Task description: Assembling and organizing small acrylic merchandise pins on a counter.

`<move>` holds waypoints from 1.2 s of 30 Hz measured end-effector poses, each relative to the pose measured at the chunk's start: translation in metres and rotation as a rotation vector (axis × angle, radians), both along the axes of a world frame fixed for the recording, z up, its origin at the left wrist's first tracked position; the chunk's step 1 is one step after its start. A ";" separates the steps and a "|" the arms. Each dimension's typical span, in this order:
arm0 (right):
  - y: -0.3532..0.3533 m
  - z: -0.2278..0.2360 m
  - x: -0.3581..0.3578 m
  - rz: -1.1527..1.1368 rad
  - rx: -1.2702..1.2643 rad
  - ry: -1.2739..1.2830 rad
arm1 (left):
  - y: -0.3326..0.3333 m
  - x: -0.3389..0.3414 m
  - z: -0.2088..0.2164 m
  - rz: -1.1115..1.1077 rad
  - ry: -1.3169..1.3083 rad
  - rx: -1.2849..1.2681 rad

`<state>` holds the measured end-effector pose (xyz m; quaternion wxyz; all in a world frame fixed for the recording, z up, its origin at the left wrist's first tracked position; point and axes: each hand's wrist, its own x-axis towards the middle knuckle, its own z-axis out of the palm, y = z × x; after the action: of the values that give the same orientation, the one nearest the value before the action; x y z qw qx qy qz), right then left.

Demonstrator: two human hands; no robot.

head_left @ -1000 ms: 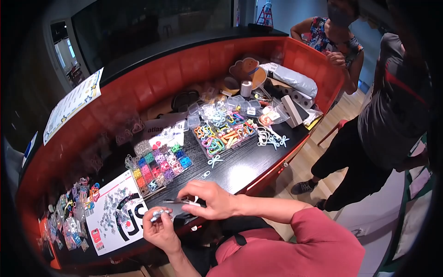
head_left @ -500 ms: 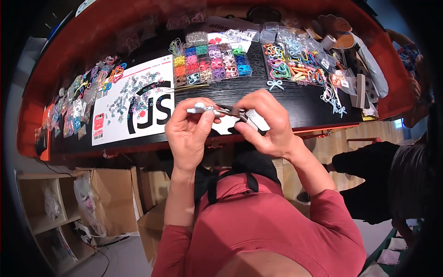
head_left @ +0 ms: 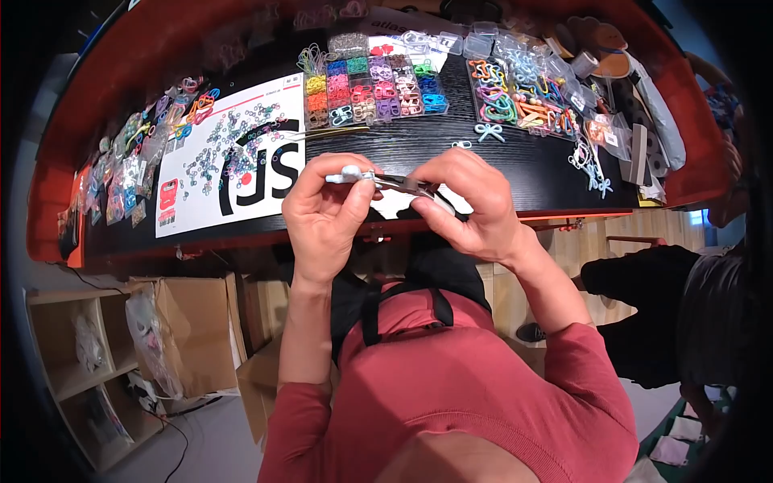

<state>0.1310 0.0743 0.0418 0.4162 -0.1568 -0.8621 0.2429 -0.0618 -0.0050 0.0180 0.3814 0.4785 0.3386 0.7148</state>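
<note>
Between thumb and fingers, my left hand (head_left: 322, 217) pinches a small pale-blue piece (head_left: 349, 174), perhaps a bow charm; the fingers hide part of it. My right hand (head_left: 475, 205) grips a pair of pliers (head_left: 412, 187). The plier tips point left and meet the left fingertips at the end of the pale-blue piece. Whether the jaws bite on anything is too small to tell. Both hands are raised over the table's near edge. Beyond the right hand, a pale-blue bow (head_left: 489, 132) lies on the black table (head_left: 403, 145).
A compartment box (head_left: 374, 121) of coloured clips stands behind my hands, and a second box (head_left: 527, 125) of colourful pieces is to its right. Many small rings (head_left: 233, 149) are scattered on a white printed sheet (head_left: 189, 225). Bagged parts (head_left: 121, 193) sit at left. Another person (head_left: 644, 298) is at right.
The pliers have turned to lie straighter toward the left fingertips. Against the table my hands have shifted slightly, and a small pale clip now shows beyond the right hand.
</note>
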 end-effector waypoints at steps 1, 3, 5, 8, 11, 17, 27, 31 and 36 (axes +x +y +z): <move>0.000 0.000 0.000 0.004 -0.002 -0.021 | 0.000 0.000 -0.001 0.002 0.000 -0.004; -0.001 0.000 0.001 0.003 -0.008 -0.041 | -0.001 0.000 -0.001 -0.011 -0.030 -0.025; -0.002 -0.001 0.001 0.000 -0.013 -0.057 | -0.002 -0.001 -0.003 -0.017 -0.042 -0.035; -0.003 -0.002 0.001 -0.003 -0.001 -0.056 | -0.004 -0.001 -0.005 -0.024 -0.063 -0.050; -0.003 -0.004 -0.001 -0.003 0.000 -0.046 | -0.006 0.001 -0.004 -0.015 -0.097 -0.068; 0.003 -0.003 -0.001 -0.019 0.014 -0.090 | -0.001 0.002 -0.004 -0.003 -0.130 -0.143; 0.002 0.007 -0.007 -0.111 0.130 -0.028 | -0.005 0.005 -0.001 -0.114 -0.365 -0.217; 0.012 0.020 -0.010 -0.129 0.100 0.063 | -0.001 0.013 -0.001 -0.157 -0.451 -0.224; 0.031 0.135 -0.056 -0.105 0.491 0.338 | -0.003 0.008 0.011 -0.153 -0.425 -0.244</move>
<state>0.0750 0.1058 0.1772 0.5912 -0.0534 -0.8043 0.0280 -0.0535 -0.0075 0.0293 0.5520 0.2923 0.2975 0.7220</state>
